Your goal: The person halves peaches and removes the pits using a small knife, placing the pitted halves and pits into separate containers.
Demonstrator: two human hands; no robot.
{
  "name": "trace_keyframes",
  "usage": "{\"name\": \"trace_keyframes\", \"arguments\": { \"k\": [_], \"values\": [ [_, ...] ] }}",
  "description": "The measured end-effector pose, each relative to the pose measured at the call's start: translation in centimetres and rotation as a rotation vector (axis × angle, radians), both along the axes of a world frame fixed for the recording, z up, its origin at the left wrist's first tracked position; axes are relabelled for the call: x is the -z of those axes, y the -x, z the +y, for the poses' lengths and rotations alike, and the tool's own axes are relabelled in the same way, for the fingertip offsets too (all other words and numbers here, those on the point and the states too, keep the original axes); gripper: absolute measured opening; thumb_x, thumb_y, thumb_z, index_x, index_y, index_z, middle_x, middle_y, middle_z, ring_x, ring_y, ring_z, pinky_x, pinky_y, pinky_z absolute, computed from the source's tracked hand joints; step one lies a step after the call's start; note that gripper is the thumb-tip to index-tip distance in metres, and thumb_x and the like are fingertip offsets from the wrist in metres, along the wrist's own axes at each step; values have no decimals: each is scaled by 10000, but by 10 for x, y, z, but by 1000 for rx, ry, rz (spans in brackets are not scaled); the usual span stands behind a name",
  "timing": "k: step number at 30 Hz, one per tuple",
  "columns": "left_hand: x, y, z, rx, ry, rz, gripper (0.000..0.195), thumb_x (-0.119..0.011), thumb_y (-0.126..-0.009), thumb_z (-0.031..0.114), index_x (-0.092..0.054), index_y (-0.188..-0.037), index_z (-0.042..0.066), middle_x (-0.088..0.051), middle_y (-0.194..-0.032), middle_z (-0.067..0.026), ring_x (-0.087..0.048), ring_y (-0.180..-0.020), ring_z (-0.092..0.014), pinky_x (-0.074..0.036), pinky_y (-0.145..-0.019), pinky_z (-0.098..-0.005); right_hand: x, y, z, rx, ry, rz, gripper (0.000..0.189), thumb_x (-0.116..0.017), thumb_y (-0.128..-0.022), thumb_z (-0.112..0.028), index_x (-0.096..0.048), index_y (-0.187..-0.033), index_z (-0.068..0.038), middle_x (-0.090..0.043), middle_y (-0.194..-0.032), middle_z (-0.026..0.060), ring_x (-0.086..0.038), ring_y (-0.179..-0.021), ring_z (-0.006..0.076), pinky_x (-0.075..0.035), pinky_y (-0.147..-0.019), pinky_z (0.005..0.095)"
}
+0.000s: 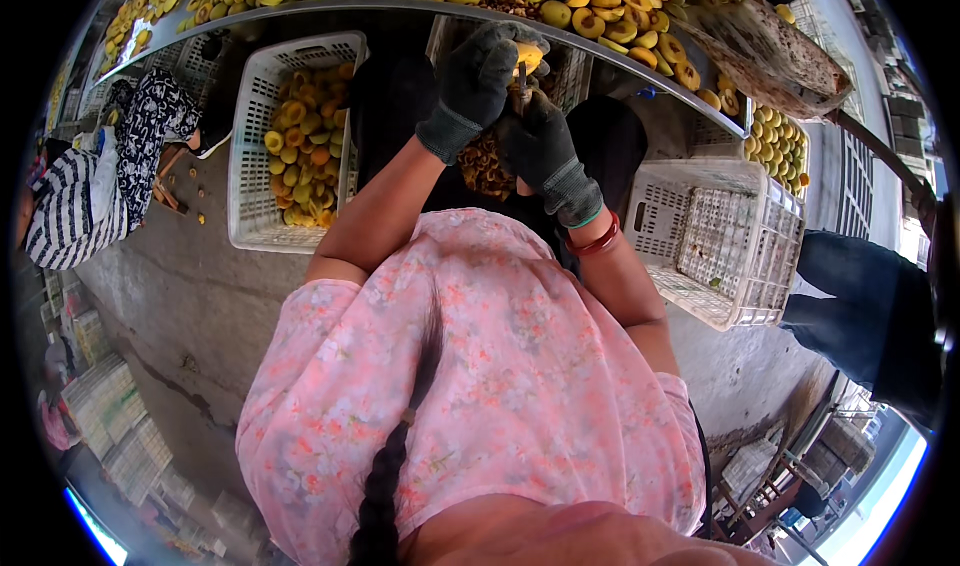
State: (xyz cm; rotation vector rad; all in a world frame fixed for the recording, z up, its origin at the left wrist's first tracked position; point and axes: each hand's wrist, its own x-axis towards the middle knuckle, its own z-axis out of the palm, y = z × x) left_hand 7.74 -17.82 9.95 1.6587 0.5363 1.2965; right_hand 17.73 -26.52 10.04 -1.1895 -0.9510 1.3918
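My left hand (480,78), in a dark knit-cuffed work glove, holds a yellow peach-like fruit piece (528,58) just below the table edge. In my right hand (541,142), gloved the same way, is a small hand tool (521,91) with a narrow metal end. Its tip meets the fruit or sits right against it; the glove hides most of the handle. Beneath my hands, between my knees, brown pits or scraps (486,167) lie in a heap. Cut fruit halves (622,10) cover the metal-edged table (405,4) ahead.
A white plastic crate (251,130) of fruit halves stands at my left, another white crate (720,243) at my right. A rusty scoop-like implement (780,59) rests on the table's right end. A person in stripes (82,198) sits left; dark-trousered legs (862,311) stand right.
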Motion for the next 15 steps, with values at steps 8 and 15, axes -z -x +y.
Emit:
{"name": "trace_keyframes", "arguments": {
  "k": [8,15],
  "values": [
    [13,-1,0,-14,-122,-126,372,-464,-925,327,-557,-1065,-6,-633,-960,-116,-617,-845,-176,-500,-743,-291,4,-2,0,-28,-227,-186,118,-502,-847,-30,-505,-960,-65,-502,-660,-9,-459,-495,71,-364,-419,216],
    [8,3,-3,-35,-124,-69,438,-381,-930,367,-523,-1061,-26,-613,-996,-151,-624,-836,-212,-512,-742,-311,-17,-4,-2,-90,-21,-69,103,-516,-839,-25,-516,-935,-63,-520,-686,-13,-472,-528,61,-370,-440,209]
  ]
}}
